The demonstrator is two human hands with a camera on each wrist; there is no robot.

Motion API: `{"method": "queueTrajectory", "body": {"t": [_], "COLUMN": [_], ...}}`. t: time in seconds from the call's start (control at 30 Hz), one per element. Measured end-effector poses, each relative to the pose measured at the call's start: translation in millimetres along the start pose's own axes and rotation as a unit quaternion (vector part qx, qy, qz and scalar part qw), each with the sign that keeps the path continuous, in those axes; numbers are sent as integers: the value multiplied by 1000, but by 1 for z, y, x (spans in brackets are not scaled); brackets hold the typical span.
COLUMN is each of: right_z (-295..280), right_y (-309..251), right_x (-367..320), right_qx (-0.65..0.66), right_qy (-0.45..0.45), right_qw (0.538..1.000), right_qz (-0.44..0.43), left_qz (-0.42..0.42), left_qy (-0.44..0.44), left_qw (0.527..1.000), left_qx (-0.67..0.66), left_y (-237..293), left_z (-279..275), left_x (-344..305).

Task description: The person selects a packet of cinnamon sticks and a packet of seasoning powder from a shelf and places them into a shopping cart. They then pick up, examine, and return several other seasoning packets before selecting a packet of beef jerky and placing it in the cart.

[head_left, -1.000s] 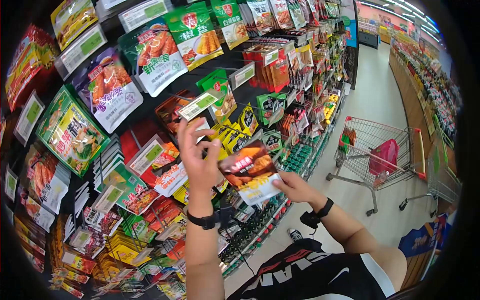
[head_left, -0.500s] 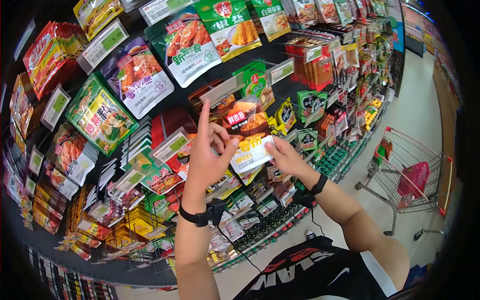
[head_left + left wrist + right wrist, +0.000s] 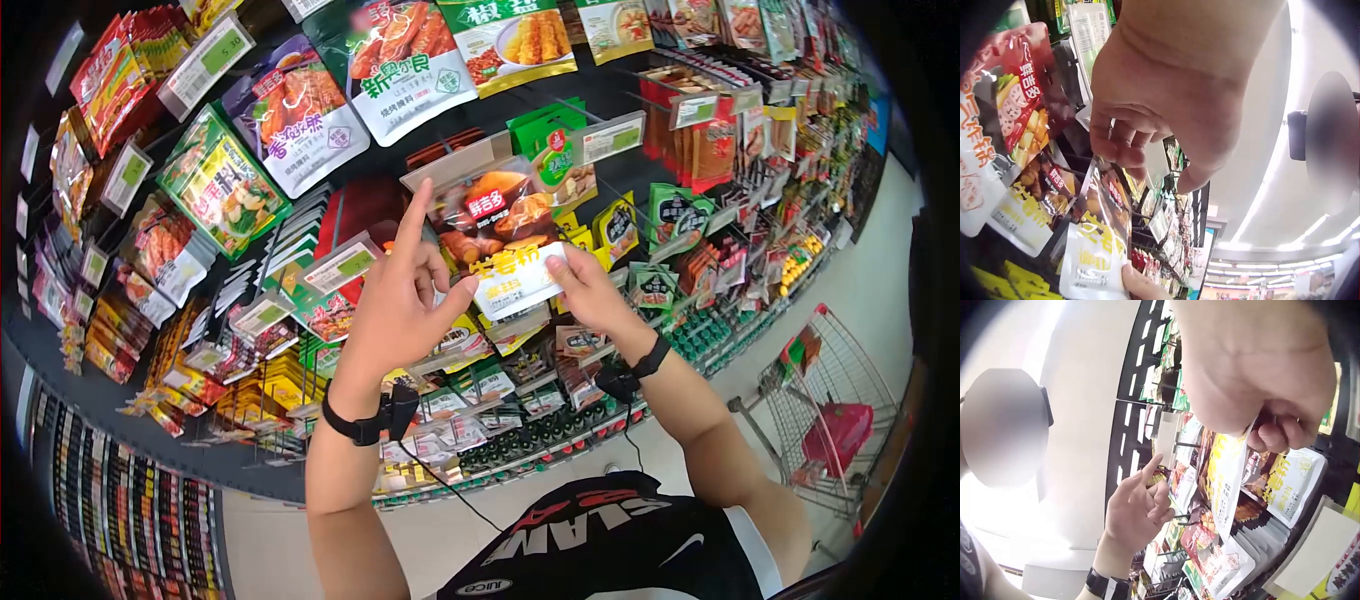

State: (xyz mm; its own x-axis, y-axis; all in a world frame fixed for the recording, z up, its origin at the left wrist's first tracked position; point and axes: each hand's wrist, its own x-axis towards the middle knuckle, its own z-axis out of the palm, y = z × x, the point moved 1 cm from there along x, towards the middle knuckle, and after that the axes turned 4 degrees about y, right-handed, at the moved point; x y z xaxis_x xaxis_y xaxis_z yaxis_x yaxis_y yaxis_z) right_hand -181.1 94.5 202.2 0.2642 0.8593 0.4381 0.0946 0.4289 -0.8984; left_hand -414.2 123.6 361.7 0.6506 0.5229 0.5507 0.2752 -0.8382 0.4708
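Observation:
A brown-and-white seasoning packet (image 3: pixel 510 285) with yellow lettering stands upright below a price-tag holder (image 3: pixel 458 166). My right hand (image 3: pixel 597 300) pinches its lower right edge between thumb and fingers, also visible at the packet (image 3: pixel 1094 250) in the left wrist view. To the left, my left hand (image 3: pixel 400 305) has its index finger raised at the tag holder and the other fingers loosely bent, with the thumb beside the packet. The right wrist view shows that left hand (image 3: pixel 1136 515) holding nothing. Whether the packet is on the hook cannot be told.
Hanging seasoning packets (image 3: pixel 300 120) and price tags surround the hands on the dark rack. Rows of green-capped bottles (image 3: pixel 540 432) line a lower shelf. A shopping cart (image 3: pixel 815 400) with a pink bag (image 3: pixel 838 437) stands at the right. Another stocked shelf (image 3: pixel 130 490) is at the lower left.
The packet has moved up and left, from beside my left hand to under the tag holder. My left fingers have moved from a spread pose to a raised index finger. The head view has shifted left.

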Motion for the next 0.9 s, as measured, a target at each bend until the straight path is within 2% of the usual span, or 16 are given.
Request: {"method": "queueTrajectory", "body": {"t": [0.13, 0.2, 0.27, 0.37, 0.6, 0.8, 0.9], "right_z": [-7, -10, -12, -12, -16, -10, -4], "right_y": [10, 11, 3, 8, -1, 3, -3], "right_x": [9, 13, 13, 18, 17, 23, 24], "right_qx": [-17, -33, -33, -33, -88, -89, -62], "right_qy": [-16, -15, -9, -19, 2, 14, 33], "right_qw": [999, 996, 996, 996, 986, 986, 997], "right_qz": [-48, -80, -78, -78, -144, -142, -33], "left_qz": [13, -29, -37, -25, -52, -32, -27], "left_qy": [67, 87, 101, 113, 126, 126, 109], "left_qw": [998, 996, 994, 993, 991, 991, 992], "left_qx": [-4, -20, 0, 0, 8, 3, -51], "left_y": [-12, -6, -7, -7, -3, -10, -20], "left_z": [21, 26, 30, 34, 42, 46, 55], "left_x": [-1, -3, -4, 0, 3, 2, -5]}}
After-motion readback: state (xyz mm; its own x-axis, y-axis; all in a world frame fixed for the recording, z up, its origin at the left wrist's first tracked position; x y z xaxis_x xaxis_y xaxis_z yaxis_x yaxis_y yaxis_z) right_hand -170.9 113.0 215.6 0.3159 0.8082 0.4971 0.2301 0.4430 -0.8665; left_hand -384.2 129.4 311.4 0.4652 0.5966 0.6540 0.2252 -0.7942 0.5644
